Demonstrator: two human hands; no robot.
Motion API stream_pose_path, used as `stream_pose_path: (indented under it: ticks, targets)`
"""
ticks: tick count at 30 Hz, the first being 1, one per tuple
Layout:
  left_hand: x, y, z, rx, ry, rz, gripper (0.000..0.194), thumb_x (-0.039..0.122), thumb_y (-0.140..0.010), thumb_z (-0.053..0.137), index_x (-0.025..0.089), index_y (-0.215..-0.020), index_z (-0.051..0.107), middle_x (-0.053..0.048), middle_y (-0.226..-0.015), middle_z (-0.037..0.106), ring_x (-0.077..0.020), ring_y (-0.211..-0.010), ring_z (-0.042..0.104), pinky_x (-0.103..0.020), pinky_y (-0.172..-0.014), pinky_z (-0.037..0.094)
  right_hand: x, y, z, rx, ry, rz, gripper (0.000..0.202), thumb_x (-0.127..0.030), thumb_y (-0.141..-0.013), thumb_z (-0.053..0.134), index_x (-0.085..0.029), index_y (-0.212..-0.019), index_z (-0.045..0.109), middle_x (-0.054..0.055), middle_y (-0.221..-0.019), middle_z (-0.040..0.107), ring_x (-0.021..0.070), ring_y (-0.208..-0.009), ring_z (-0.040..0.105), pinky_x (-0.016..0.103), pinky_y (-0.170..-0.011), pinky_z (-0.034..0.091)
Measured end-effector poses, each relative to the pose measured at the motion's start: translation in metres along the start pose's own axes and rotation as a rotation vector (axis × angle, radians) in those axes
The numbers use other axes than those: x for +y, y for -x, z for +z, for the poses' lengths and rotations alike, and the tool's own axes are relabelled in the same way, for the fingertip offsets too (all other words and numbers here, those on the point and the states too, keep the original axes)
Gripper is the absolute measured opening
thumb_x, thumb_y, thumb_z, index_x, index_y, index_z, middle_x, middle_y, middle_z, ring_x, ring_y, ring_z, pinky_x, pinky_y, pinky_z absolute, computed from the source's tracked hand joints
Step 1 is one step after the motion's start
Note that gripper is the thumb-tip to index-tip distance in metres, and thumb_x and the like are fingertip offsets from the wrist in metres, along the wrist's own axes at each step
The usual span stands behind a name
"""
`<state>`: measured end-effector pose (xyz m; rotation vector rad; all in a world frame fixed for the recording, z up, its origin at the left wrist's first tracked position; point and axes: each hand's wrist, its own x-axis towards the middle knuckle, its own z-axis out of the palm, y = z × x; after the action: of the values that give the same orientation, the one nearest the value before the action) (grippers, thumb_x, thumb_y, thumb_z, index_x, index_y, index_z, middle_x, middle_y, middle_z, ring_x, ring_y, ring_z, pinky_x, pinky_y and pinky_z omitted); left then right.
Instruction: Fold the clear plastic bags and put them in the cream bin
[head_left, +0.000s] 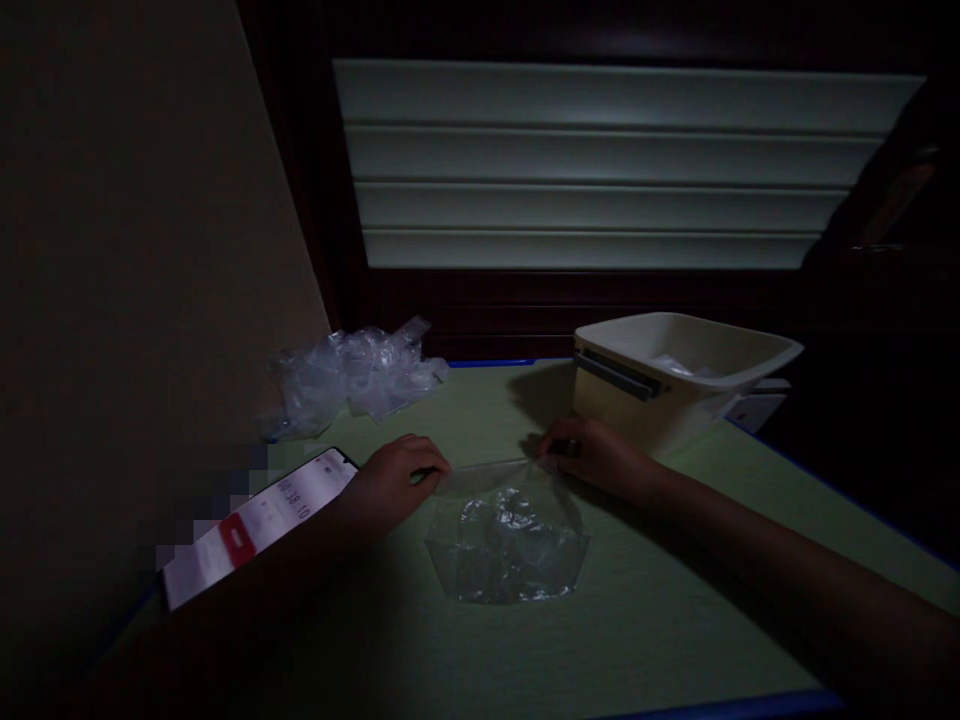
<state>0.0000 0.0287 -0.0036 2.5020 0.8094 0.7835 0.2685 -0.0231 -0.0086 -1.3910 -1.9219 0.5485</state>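
Note:
A clear plastic bag [510, 540] lies spread on the green tabletop [600, 640], crinkled and shiny in the middle. My left hand [397, 485] pinches its upper left corner between thumb and fingers. At the upper right corner, my right hand [589, 450] grips the bag's edge with its fingers closed. The bag's top edge runs fairly straight between the two hands.
Crumpled clear bags [360, 370] are heaped at the back left by the wall. A lit phone [262, 525] lies beside my left forearm. Back right stands a cream bin [630, 400] with plastic inside. A slatted panel [585, 170] rises behind the table.

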Motion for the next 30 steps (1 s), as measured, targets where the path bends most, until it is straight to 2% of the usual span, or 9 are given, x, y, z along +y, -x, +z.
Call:
stream_pose_path:
  ticks: [3,8,14,19,25,30]
  targets:
    - [0.0,0.001,0.0,0.006,-0.025,0.013,0.014,0.016,-0.073,0.052,0.019,-0.071,0.066,-0.003,-0.075,0.063,-0.0177,-0.076,0.059,-0.029,-0.072,0.045,0.0,0.0,-0.002,-0.031,0.011,-0.006,0.008,-0.019,-0.069,0.063,-0.021,-0.074,0.069,0.003,-0.073,0.067,0.0184,-0.065,0.06,0.029,-0.061,0.044]
    - [0.001,0.0,0.001,0.031,-0.047,0.002,0.014,0.015,-0.075,0.052,0.017,-0.075,0.065,-0.004,-0.077,0.064,-0.0173,-0.076,0.06,-0.028,-0.072,0.046,0.003,0.0,-0.006,-0.094,0.003,-0.006,0.018,-0.025,-0.074,0.062,-0.021,-0.09,0.069,0.005,-0.086,0.07,0.0201,-0.075,0.064,0.03,-0.066,0.048]
    - [-0.001,0.0,0.001,0.034,-0.058,0.003,0.013,0.012,-0.076,0.052,0.014,-0.077,0.065,-0.005,-0.078,0.065,-0.0161,-0.076,0.06,-0.026,-0.07,0.047,0.005,-0.001,-0.008,-0.103,0.067,-0.022,0.017,-0.016,-0.076,0.056,-0.018,-0.088,0.068,0.006,-0.091,0.07,0.0192,-0.079,0.064,0.03,-0.07,0.049]
    - [-0.004,0.0,0.003,0.024,-0.1,0.033,0.011,0.008,-0.074,0.055,0.014,-0.077,0.064,-0.003,-0.079,0.064,-0.0153,-0.077,0.06,-0.025,-0.072,0.046,0.001,0.001,-0.008,-0.112,0.176,-0.055,0.015,-0.011,-0.076,0.054,-0.015,-0.08,0.068,0.006,-0.077,0.068,0.0172,-0.069,0.062,0.028,-0.063,0.047]
    - [-0.001,0.001,-0.001,-0.039,-0.204,0.106,0.016,0.005,-0.075,0.053,0.015,-0.077,0.065,-0.003,-0.079,0.062,-0.0149,-0.078,0.058,-0.025,-0.071,0.046,-0.006,0.003,-0.01,-0.16,0.298,-0.144,0.022,-0.005,-0.074,0.052,-0.015,-0.083,0.069,0.008,-0.083,0.068,0.0182,-0.075,0.061,0.029,-0.069,0.046]
    - [0.004,0.004,-0.005,-0.125,-0.333,0.171,0.021,0.003,-0.077,0.049,0.014,-0.082,0.067,-0.006,-0.086,0.062,-0.0183,-0.084,0.055,-0.03,-0.077,0.044,-0.008,0.003,-0.015,-0.256,0.358,-0.222,0.032,-0.001,-0.075,0.045,-0.015,-0.088,0.07,0.009,-0.09,0.067,0.0189,-0.081,0.061,0.029,-0.074,0.045]
